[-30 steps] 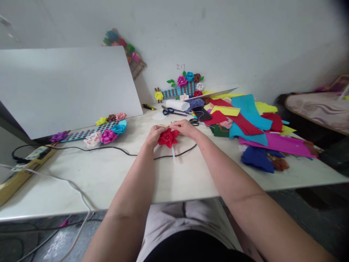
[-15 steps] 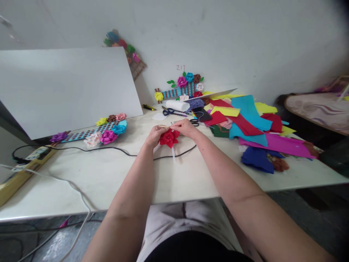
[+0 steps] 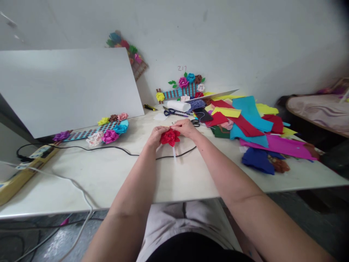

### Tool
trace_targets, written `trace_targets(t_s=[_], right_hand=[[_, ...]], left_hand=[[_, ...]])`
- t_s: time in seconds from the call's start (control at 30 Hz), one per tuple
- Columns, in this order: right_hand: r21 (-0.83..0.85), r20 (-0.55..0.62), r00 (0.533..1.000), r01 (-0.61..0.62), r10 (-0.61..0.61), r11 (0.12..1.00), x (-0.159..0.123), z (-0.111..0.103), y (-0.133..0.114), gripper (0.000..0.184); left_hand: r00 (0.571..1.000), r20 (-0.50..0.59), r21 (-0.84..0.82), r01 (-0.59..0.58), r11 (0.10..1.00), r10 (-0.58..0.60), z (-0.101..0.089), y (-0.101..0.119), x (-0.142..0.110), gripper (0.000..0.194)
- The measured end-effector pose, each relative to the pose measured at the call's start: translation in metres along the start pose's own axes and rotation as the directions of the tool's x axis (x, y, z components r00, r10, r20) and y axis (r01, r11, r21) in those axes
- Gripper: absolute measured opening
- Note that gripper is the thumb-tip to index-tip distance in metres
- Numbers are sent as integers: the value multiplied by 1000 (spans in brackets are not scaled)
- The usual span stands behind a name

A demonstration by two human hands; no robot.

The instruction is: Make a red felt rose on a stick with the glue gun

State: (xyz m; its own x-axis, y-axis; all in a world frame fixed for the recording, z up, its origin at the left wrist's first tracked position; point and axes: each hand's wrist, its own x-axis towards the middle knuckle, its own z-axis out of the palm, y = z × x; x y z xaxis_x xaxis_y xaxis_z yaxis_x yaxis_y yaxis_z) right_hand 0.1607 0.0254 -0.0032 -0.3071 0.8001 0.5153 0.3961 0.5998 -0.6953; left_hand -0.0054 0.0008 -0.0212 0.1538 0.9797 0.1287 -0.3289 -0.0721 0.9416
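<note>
A red paper flower [image 3: 170, 137] is held between my two hands above the middle of the table. My left hand [image 3: 156, 134] pinches its left and far side. At the far right edge, the fingertips of my right hand [image 3: 184, 128] press together on the flower, close to the left fingertips. From under the petals a whitish, translucent stick [image 3: 175, 151] points toward me; whether it is attached to the flower I cannot tell. Behind my right hand lie black-handled scissors [image 3: 195, 123].
Coloured paper sheets [image 3: 251, 114] pile up at right. Blue-handled scissors [image 3: 169, 112], a white roll [image 3: 178, 106] and a yellow cutter [image 3: 150, 107] lie at the back. Left are a flower-decorated woven piece [image 3: 109, 133], a white board [image 3: 71, 87] and a power strip [image 3: 40, 158]. A black cable [image 3: 125, 149] crosses the table.
The fingers have shifted slightly at the flower's far edge, and the pale strip seen by the left fingers is less visible. Both hands keep hold of the flower. The view has moved slightly.
</note>
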Motion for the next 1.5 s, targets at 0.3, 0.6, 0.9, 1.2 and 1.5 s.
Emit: trace_targets(t_s=[0.3, 0.6, 0.9, 1.2, 1.5], right_hand=[[-98, -16, 996, 90, -92, 991, 3, 3, 3, 12], [-346, 7, 990, 134, -140, 929, -1, 3, -5, 18], [-307, 5, 993, 116, -120, 945, -1, 5, 0, 17], [-122, 22, 991, 137, -136, 983, 0, -3, 1, 19], [-258, 113, 991, 95, -68, 962, 2, -6, 6, 17]], left_hand=[[998, -57, -27, -6, 1000, 5, 6, 3, -2, 26], [996, -88, 18, 0, 1000, 2, 8, 1, 0, 40], [996, -8, 73, -84, 994, 85, 7, 3, 0, 41], [994, 32, 146, -106, 984, 102, 4, 3, 1, 39], [996, 49, 145, -78, 986, 71, 6, 6, 0, 32]])
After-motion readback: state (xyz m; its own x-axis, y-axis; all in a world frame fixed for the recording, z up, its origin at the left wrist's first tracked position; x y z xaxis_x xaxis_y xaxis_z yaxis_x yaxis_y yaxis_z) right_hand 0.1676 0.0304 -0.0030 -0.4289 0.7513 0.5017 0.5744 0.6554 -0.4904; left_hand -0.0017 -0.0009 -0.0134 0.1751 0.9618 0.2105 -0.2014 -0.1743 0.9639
